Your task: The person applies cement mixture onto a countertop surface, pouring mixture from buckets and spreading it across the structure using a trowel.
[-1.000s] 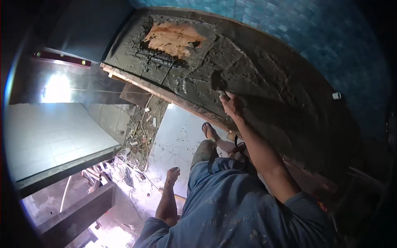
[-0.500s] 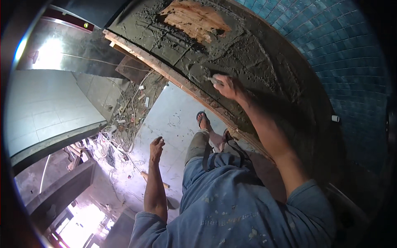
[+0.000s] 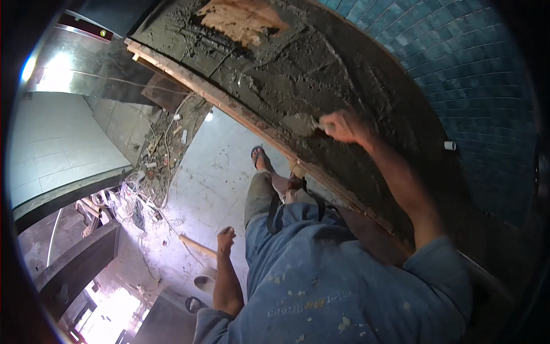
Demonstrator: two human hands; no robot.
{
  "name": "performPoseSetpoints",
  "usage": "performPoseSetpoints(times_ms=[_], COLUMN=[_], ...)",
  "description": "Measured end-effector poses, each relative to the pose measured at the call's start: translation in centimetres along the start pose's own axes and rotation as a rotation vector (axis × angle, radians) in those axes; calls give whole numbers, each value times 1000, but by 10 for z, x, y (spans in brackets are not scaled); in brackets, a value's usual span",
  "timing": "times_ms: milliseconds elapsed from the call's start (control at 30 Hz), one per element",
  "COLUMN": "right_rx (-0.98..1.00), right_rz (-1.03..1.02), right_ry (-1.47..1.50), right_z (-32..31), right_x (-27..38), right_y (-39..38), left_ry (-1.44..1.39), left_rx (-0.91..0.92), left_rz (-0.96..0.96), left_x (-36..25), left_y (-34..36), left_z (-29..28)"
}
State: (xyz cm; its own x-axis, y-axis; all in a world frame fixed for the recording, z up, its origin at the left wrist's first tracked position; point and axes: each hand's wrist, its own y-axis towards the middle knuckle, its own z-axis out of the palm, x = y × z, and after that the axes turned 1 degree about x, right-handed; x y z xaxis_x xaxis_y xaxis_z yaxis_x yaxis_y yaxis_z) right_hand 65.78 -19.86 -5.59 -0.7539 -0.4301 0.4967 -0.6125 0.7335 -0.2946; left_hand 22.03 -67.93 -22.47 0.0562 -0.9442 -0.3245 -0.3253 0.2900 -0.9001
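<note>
Compared with half a second ago, the flat grey trowel (image 3: 301,122) has shifted toward the lower right, farther from the bare orange-brown wood patch (image 3: 242,20) at the top of the frame. Trowel now located at frame centre, over the rough grey mortar bed (image 3: 344,77), near its pale timber edging (image 3: 250,121). Blade points left; long axis lies roughly level across the frame. Right hand (image 3: 345,127) closed around the handle. Left hand (image 3: 226,238), lower centre-left, fingers curled; contents cannot be determined.
</note>
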Motion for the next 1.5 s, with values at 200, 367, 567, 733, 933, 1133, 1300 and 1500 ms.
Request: performPoseSetpoints(times_ms=[200,367,567,733,933,1133,1300,1500], right_rx=[-533,-765,-497,-612,-424,-634,-784,-728], right_rz=[216,850,849,820,149,349,942,996], right_ry=[-16,13,1589,1287,-57,6,-133,220], right_z=[36,79,96,65,-3,-37,-46,-68], right_x=[-57,-88,-110,-132,-125,-244,-188,-143], right_y=[-76,-57,59,148,162,198,238,280], left_ry=[-6,-79,-10,-19,-107,-46,-60,81], left_rx=[44,9,3,-4,-23,5,-47,87], left_rz=[24,80,90,109,25,35,48,64], left_x=[13,-15,-44,-102,-142,-184,-220,-258], left_y=[-31,-44,-35,-18,2,51,74,85], left_z=[46,51,34,15,-35,-78,-102,-102])
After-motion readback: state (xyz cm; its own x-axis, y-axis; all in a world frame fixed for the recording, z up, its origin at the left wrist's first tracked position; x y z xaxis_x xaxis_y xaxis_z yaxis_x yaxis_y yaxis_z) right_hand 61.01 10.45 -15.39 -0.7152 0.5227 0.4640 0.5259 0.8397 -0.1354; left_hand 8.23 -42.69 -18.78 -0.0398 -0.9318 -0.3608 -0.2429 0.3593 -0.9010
